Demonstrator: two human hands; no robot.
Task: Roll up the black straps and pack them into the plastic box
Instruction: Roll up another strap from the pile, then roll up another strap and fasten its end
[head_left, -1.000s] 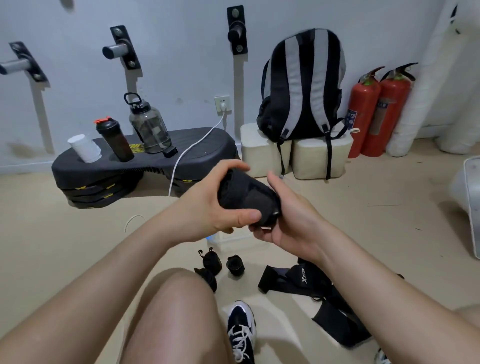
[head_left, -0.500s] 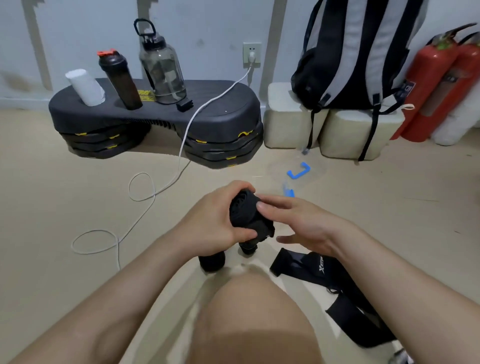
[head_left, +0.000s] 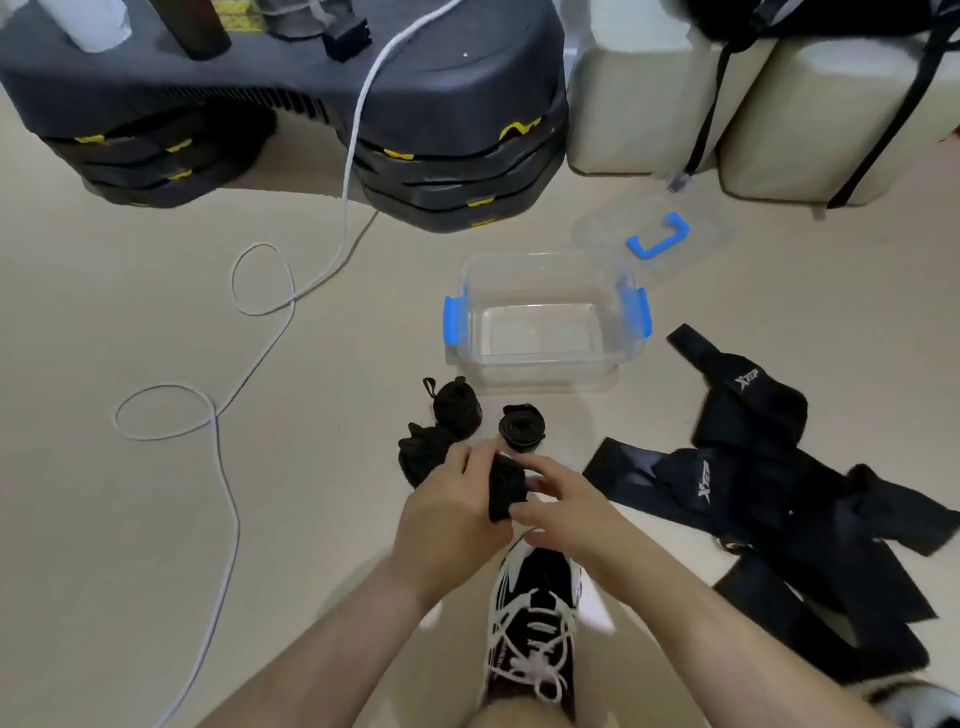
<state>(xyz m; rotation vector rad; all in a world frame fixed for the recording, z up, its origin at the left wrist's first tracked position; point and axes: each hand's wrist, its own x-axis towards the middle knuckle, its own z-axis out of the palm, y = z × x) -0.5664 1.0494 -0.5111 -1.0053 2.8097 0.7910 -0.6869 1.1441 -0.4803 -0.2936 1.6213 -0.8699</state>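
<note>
Strap-packing, early stage. The clear plastic box stands open and empty on the floor, its lid lying just behind it. Three rolled straps sit on the floor just in front of the box, none yet packed. A fourth, the rolled black strap, is held above the shoe, nearer the person than the box. Several unrolled straps lie in a loose heap to the right, so most of the rolling and all of the packing appears to remain. The left hand has its fingers curled round the roll. The right hand pinches the roll's other side with bent fingers.
</note>
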